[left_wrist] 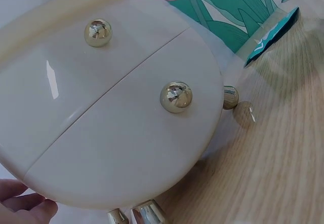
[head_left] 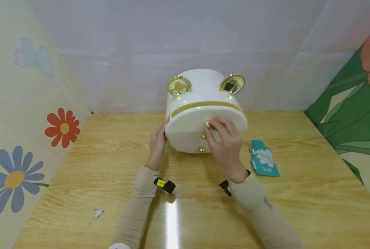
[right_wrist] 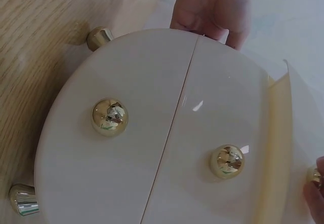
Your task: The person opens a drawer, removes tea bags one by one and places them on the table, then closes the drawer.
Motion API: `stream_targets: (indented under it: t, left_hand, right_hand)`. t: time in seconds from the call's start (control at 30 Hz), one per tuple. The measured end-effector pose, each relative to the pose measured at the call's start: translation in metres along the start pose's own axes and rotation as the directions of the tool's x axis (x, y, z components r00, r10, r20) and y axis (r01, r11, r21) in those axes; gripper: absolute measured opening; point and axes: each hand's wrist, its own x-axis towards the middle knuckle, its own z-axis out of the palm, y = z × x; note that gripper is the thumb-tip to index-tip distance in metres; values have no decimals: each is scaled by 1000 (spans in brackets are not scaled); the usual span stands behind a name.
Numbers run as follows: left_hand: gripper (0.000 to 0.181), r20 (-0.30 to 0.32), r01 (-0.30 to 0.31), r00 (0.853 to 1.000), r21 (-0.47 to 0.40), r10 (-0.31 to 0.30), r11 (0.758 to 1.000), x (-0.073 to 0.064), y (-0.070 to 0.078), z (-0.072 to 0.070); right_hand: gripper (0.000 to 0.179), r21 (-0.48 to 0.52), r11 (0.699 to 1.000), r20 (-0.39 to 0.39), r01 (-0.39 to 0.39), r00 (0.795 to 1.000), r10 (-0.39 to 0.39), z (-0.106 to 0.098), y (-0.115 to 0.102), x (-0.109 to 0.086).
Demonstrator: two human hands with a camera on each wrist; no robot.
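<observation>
A white, rounded box (head_left: 185, 138) with gold ears and gold ball knobs stands on the table. Thumb and fingers of my right hand (head_left: 225, 143) pinch its uppermost knob (head_left: 207, 124); the right wrist view shows this grip at the far right edge. My left hand (head_left: 157, 143) rests against the box's left side, its fingers partly hidden there. Two more knobs (left_wrist: 176, 97) sit below on the front, one on each side of a thin seam. In the right wrist view, a cream band (right_wrist: 276, 148) runs between the gripped knob and the front panels.
To the right of the box, a teal packet (head_left: 264, 158) with a white flower lies on the wooden table (head_left: 79, 180). Short gold feet (right_wrist: 99, 38) support the box. A pale cloth (head_left: 125, 69) hangs behind, and flower-painted panels (head_left: 17, 103) flank the table.
</observation>
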Motion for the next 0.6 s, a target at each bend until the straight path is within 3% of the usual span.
stream_targets:
  t: [0.3, 0.6]
  left_hand:
    - [37, -8, -2, 1000, -14, 2, 1000, 0, 0, 1]
    - [37, -9, -6, 1000, -21, 6, 1000, 1, -1, 2]
  right_hand:
    - [15, 8, 999, 16, -44, 999, 44, 7, 7, 2]
    - [16, 4, 999, 34, -41, 999, 41, 12, 11, 3]
